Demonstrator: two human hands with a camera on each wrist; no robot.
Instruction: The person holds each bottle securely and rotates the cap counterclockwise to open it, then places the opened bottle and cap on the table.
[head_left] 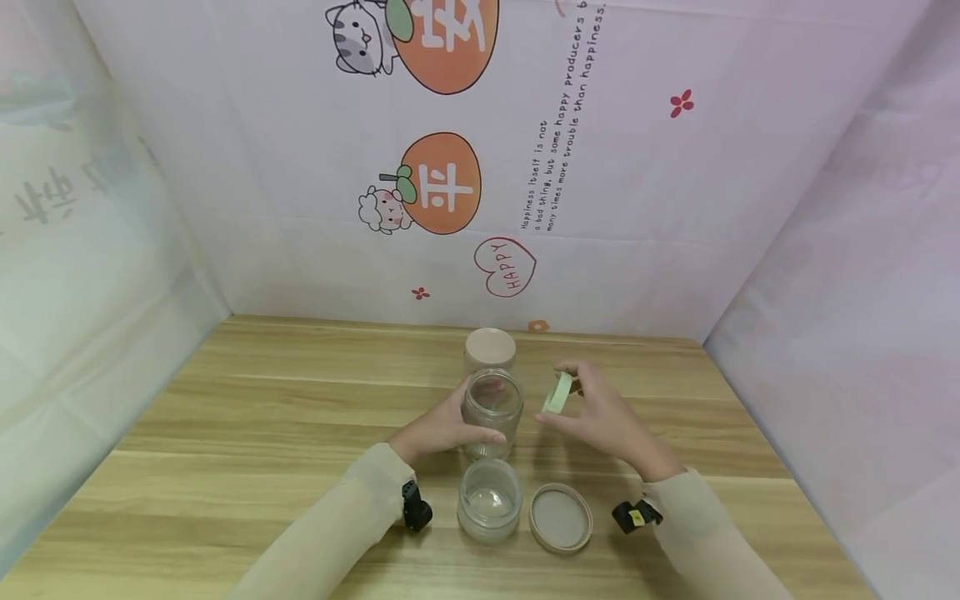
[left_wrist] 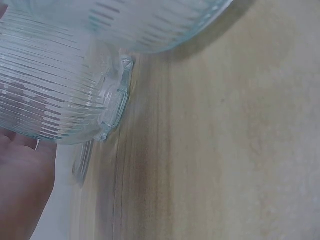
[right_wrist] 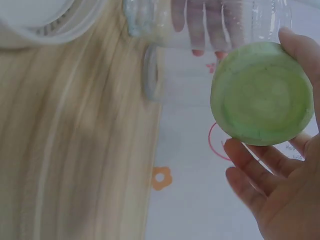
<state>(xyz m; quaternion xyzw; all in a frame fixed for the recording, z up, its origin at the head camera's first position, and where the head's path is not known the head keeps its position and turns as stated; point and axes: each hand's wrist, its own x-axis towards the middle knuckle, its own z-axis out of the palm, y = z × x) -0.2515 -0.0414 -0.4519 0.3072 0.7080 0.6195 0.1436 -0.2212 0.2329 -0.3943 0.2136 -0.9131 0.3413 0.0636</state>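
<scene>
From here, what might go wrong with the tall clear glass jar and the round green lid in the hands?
The round green lid, pinched at its rim by the right hand, might slip and drop. The tall clear glass jar in the left hand is close between an open clear glass jar and a pale-pink-lidded clear jar, so a bump might knock one against another.

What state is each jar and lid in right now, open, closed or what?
Middle jar: open, gripped by the left hand.
Near jar: open, upright on the table, looks empty.
Far jar: lid on.
Green lid: off, tilted, held in the right hand.
Loose pale lid: off, hollow side up.
</scene>
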